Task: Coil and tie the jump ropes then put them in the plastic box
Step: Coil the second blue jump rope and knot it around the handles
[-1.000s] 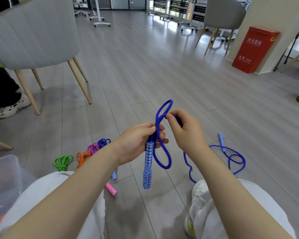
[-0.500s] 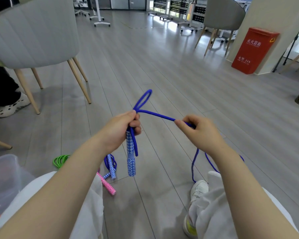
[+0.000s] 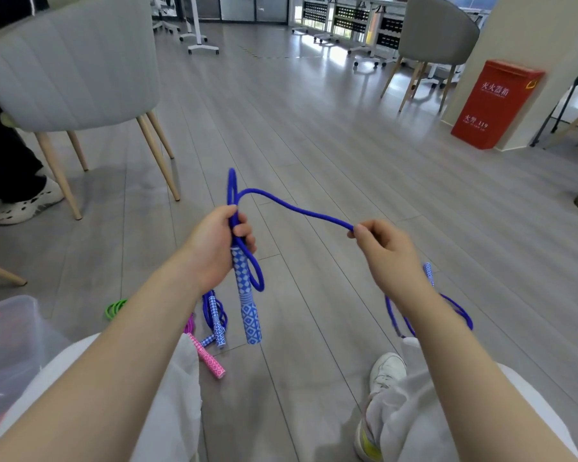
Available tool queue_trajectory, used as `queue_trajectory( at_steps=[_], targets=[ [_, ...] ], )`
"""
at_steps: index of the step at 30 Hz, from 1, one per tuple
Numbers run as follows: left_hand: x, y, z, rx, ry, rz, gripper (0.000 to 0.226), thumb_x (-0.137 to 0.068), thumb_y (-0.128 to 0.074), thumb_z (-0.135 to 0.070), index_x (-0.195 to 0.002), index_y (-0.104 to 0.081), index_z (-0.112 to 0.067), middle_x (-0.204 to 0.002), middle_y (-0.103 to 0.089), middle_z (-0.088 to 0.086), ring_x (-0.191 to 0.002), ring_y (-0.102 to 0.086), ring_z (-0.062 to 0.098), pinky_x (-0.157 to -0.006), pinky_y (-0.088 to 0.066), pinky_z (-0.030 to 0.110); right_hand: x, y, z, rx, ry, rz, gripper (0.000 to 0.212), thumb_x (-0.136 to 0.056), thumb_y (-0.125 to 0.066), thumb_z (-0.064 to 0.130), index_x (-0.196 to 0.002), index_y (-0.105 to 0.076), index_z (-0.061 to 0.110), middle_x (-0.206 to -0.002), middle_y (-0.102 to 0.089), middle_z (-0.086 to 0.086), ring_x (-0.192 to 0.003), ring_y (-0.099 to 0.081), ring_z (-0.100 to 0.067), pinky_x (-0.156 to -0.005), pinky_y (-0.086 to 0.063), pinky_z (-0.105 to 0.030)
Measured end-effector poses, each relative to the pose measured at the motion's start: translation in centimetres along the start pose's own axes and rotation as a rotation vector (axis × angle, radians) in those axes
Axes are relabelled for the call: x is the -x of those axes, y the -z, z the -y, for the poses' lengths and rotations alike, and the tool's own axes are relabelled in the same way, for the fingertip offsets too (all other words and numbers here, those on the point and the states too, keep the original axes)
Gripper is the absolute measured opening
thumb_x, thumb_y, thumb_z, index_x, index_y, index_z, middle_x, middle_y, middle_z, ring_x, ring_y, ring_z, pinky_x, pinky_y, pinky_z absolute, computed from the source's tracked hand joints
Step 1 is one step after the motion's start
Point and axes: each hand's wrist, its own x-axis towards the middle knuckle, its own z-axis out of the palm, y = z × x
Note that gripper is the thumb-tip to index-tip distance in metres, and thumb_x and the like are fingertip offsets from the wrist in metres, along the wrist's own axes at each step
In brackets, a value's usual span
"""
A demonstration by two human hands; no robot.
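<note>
Grey plank floor [image 3: 314, 145], grey chair [image 3: 70, 61] far left, red box [image 3: 494, 105] far right by pillar. Left hand [image 3: 214, 248] clenched round blue jump rope [image 3: 301, 210] at top of patterned handle [image 3: 246, 295], handle hanging down, loops above and below fist. Right hand [image 3: 384, 251] pinching same rope between thumb and fingers, cord sagging between hands. Rest of rope trailing to floor at right, second handle [image 3: 428, 273] lying there. Coiled green rope [image 3: 114, 308], pink rope [image 3: 204, 351], blue rope [image 3: 216, 321] on floor near left knee. Plastic box [image 3: 10, 345] at lower left edge.
</note>
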Motion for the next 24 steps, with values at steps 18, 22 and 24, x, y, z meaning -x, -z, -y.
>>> queue_trajectory(
  at_steps=[18, 22, 24],
  targets=[
    [0.5, -1.4, 3.5, -0.494, -0.119, 0.142, 0.023, -0.095, -0.057, -0.034, -0.096, -0.065, -0.012, -0.083, -0.059, 0.006, -0.081, -0.059, 0.019, -0.086, -0.051, 0.036, 2.7, -5.7, 0.9, -0.042, 0.263, 0.257, 0.013, -0.094, -0.058, 0.010, -0.094, -0.068, 0.020, -0.084, -0.069, 0.016, -0.080, -0.062, 0.003, -0.072, -0.045, -0.010],
    [0.5, -1.4, 3.6, -0.554, -0.142, 0.134, 0.022, -0.098, -0.052, -0.031, -0.090, -0.062, -0.013, -0.076, -0.057, 0.001, -0.073, -0.054, 0.015, -0.074, -0.046, 0.031, 2.6, -5.8, 0.2, 0.078, 0.269, 0.280, 0.008, -0.094, -0.059, 0.020, -0.099, -0.066, 0.019, -0.085, -0.067, 0.011, -0.079, -0.060, -0.005, -0.072, -0.049, -0.021],
    [0.5, -1.4, 3.6, -0.545, -0.139, 0.134, 0.023, -0.099, -0.048, -0.028, -0.084, -0.059, -0.013, -0.070, -0.055, -0.001, -0.068, -0.051, 0.014, -0.071, -0.043, 0.030, 2.5, -5.7, 0.1, 0.104, 0.258, 0.302, 0.009, -0.095, -0.058, 0.025, -0.100, -0.064, 0.021, -0.084, -0.067, 0.010, -0.076, -0.059, -0.006, -0.070, -0.050, -0.023]
  ],
)
